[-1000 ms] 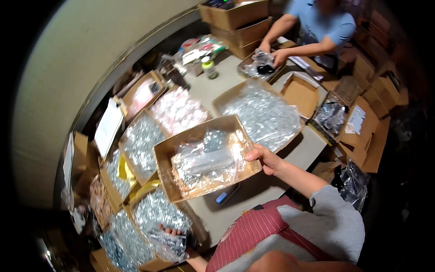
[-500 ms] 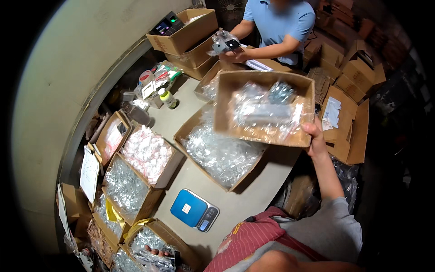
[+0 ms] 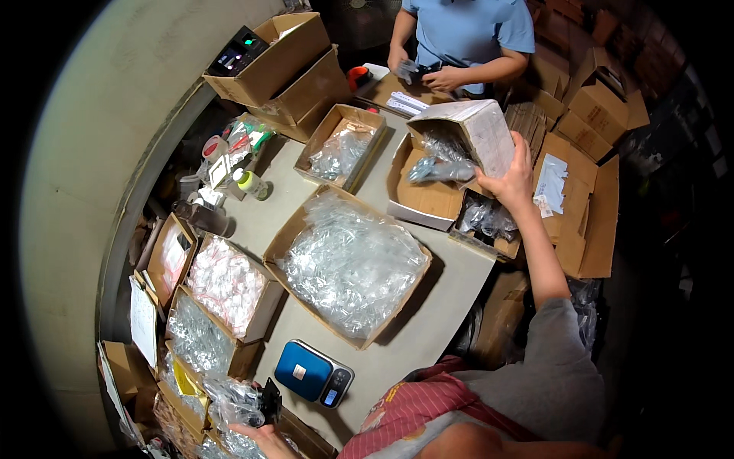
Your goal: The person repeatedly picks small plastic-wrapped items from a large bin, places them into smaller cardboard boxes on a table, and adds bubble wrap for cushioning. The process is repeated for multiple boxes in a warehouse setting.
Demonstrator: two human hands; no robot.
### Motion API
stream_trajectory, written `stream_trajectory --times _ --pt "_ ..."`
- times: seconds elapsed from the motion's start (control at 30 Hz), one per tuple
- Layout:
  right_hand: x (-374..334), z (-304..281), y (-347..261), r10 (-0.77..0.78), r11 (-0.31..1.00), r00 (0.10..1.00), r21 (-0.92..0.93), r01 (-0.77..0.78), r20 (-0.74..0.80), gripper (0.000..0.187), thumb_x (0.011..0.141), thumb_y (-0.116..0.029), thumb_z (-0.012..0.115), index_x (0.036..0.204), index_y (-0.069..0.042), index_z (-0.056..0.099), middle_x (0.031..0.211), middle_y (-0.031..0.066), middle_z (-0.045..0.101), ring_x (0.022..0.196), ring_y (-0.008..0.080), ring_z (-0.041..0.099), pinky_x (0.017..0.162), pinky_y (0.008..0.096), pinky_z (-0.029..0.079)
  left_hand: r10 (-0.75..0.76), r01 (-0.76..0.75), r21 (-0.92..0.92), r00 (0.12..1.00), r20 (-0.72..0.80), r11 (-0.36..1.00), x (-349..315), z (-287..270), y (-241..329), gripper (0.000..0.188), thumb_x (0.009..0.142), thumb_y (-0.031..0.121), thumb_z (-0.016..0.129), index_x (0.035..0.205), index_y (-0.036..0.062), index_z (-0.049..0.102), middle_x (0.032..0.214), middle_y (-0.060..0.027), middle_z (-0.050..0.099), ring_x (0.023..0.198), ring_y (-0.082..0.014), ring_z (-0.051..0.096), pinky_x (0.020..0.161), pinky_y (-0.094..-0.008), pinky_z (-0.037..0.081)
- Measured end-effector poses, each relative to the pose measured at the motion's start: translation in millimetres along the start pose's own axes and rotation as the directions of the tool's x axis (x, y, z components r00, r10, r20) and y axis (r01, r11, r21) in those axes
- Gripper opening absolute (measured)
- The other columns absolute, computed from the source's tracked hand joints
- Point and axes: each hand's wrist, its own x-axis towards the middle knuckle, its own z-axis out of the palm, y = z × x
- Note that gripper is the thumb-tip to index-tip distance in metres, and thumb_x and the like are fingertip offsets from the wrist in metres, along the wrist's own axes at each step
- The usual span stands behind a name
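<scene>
Cardboard box (image 3: 489,130), one, pale on the outside: raised above the far right part of the desk (image 3: 470,271), tilted, mouth facing left and downward. My right hand (image 3: 511,177) grips it by the near edge, fingers along the outer face.

Clear plastic bags (image 3: 442,170), several: at the mouth of that box, partly out, above a shallow carton (image 3: 417,214) with white outer sides. Whether they touch the carton I cannot tell.

Clear bag (image 3: 228,398), one, with a black part (image 3: 269,401) at its right end: held in my left hand (image 3: 260,437), fingers partly hidden beneath it, over the filled boxes at the near left.

Kitchen scale (image 3: 303,372), blue plate, small lit display: on the desk, just right of the black part.

Large carton (image 3: 292,223), full of clear packets: middle of the desk.

Bottle (image 3: 252,184), yellow-green, white cap: toward the far left.

Person in a blue shirt (image 3: 466,46), one: across the desk, handling a small clear packet (image 3: 407,71).
</scene>
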Motion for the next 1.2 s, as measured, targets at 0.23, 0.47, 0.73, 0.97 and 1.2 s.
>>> stream_trajectory --times 0.23,0.47,0.73,0.97,1.2 --pt "6 -14 7 -0.059 0.998 0.997 0.019 0.060 -0.057 0.091 0.058 -0.017 0.086 0.133 0.001 0.038 0.122 0.0221 0.050 0.112 0.0399 0.053 0.095 0.0454 0.045 -0.087 0.092 0.055 0.993 -0.086 0.994 23 13 -8 0.056 0.091 0.040 0.050 0.130 -0.0016 0.051 0.113 -0.0185 0.063 0.102 -0.0327 0.061 0.092 -0.0498 0.052" --pt "8 -16 6 -0.148 0.987 0.988 0.051 0.150 -0.045 0.092 0.056 -0.015 0.085 0.134 0.000 0.039 0.122 0.0213 0.050 0.111 0.0387 0.053 0.095 0.0452 0.045 -0.136 0.160 0.134 0.975 -0.175 0.978 44 18 -20 0.058 0.087 0.045 0.055 0.126 0.0026 0.056 0.115 -0.0162 0.064 0.102 -0.0335 0.062 0.090 -0.0513 0.053" --pt "4 -23 15 -0.131 0.990 0.988 0.047 0.135 -0.085 0.094 0.055 -0.016 0.086 0.136 0.000 0.039 0.126 0.0196 0.050 0.115 0.0361 0.053 0.098 0.0435 0.044 -0.110 0.168 0.120 0.917 -0.383 0.979 52 63 -33 0.048 0.091 0.039 0.046 0.122 0.0030 0.055 0.108 -0.0158 0.064 0.094 -0.0334 0.062 0.082 -0.0531 0.052" --pt "13 -30 16 -0.218 0.976 0.975 0.027 0.217 0.038 0.096 0.052 -0.011 0.084 0.135 0.002 0.037 0.125 0.0214 0.047 0.113 0.0382 0.052 0.097 0.0446 0.044 -0.142 0.195 0.159 0.945 -0.294 0.968 59 66 -37 0.050 0.092 0.040 0.044 0.123 0.0019 0.055 0.108 -0.0174 0.064 0.092 -0.0345 0.063 0.080 -0.0534 0.053" --pt "12 -33 30 -0.082 0.992 0.990 0.082 0.092 -0.117 0.097 0.052 -0.011 0.086 0.136 0.000 0.037 0.127 0.0186 0.048 0.116 0.0353 0.051 0.100 0.0414 0.043 -0.191 0.250 0.293 0.958 -0.216 0.923 76 93 -42 0.048 0.093 0.038 0.045 0.119 -0.0003 0.058 0.109 -0.0181 0.065 0.093 -0.0359 0.064 0.081 -0.0524 0.054"
